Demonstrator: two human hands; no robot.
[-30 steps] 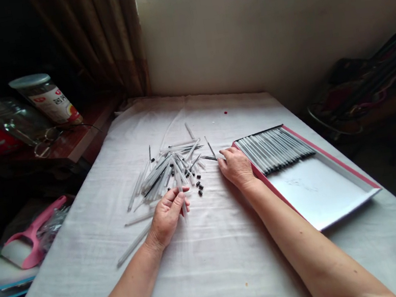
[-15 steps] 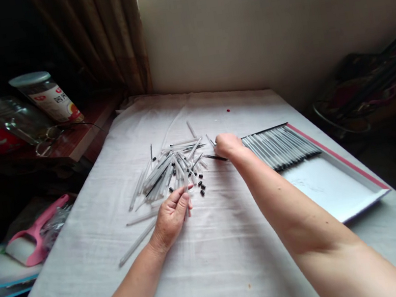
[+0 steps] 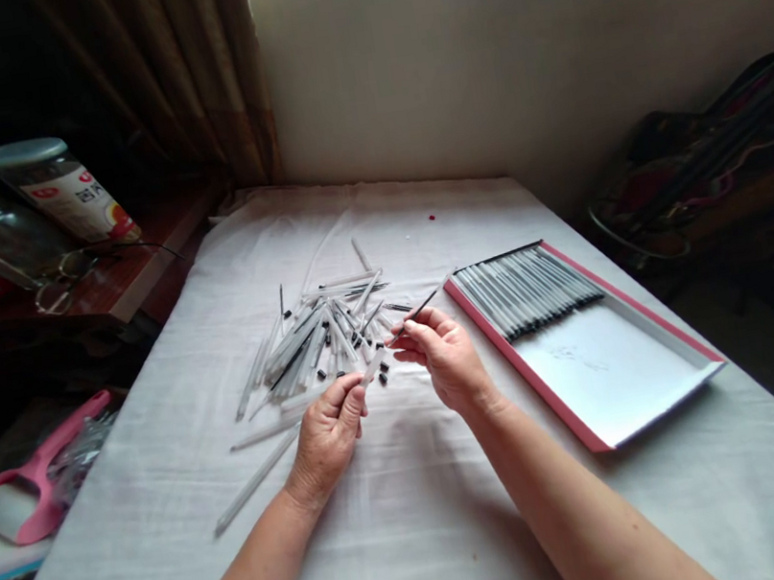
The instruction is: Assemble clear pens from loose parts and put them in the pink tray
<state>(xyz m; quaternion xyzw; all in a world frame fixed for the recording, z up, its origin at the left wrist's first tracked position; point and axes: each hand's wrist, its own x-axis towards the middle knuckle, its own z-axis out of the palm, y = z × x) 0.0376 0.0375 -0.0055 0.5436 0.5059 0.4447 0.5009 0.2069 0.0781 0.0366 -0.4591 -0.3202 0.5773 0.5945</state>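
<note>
My left hand (image 3: 330,431) is closed around a translucent pen barrel (image 3: 372,367), whose far end sticks out past the fingertips. Between the thumb and fingers of my right hand (image 3: 450,358) is a thin black pen refill (image 3: 424,304), tilted up to the right. The refill's near end and the barrel's end are close together; I cannot tell if they touch. Beyond the hands lies a loose pile of clear pen barrels (image 3: 295,357) mixed with dark refills. Small black pen plugs (image 3: 384,378) are scattered at the pile's near right side.
A shallow box with pink edges (image 3: 554,391) holds a row of pens (image 3: 528,288) at the right. A pink-handled tool (image 3: 41,477) lies beyond the cloth's left edge. Jars (image 3: 71,196) and glasses (image 3: 59,286) stand on a wooden shelf (image 3: 149,258).
My right hand has come back from the pile's far right side toward my left hand, bringing the refill. The left hand still holds the barrel. The view has shifted slightly.
</note>
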